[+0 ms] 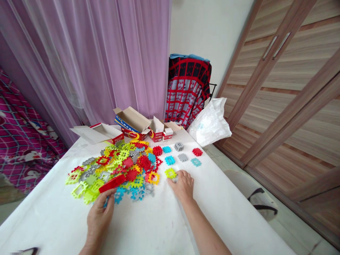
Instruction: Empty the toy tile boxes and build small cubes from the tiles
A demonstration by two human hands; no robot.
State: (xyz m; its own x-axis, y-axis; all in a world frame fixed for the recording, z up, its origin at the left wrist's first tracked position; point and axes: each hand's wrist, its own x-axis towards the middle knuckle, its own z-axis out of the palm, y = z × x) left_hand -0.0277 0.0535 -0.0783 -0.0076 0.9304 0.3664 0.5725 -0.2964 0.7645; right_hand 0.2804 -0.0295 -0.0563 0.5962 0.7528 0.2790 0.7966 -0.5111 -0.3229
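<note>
My left hand (pixel 99 212) is at the front edge of a heap of toothed plastic tiles (pixel 91 180), its fingers closed on the lower edge of a long red plastic strip (pixel 113 182). Blue tiles (pixel 119 195) show just beyond its fingertips. To the right of the heap, my right hand (pixel 183 185) pinches a yellow-green toothed tile (pixel 170 173) low on the table, thumb at its near edge and fingers at its right. Behind that tile sit a blue tile (pixel 170 160), a grey tile (pixel 182 157), a pale teal tile (pixel 196 162) and a red tile (pixel 197 152).
The white-covered table (pixel 148 226) has opened cardboard boxes (pixel 132 120) along its back edge. A grey tile stack (pixel 179 146) and a red stack (pixel 157 150) stand before them. A white plastic bag (pixel 211 122) is at the back right corner. A wooden wardrobe (pixel 287 88) stands right.
</note>
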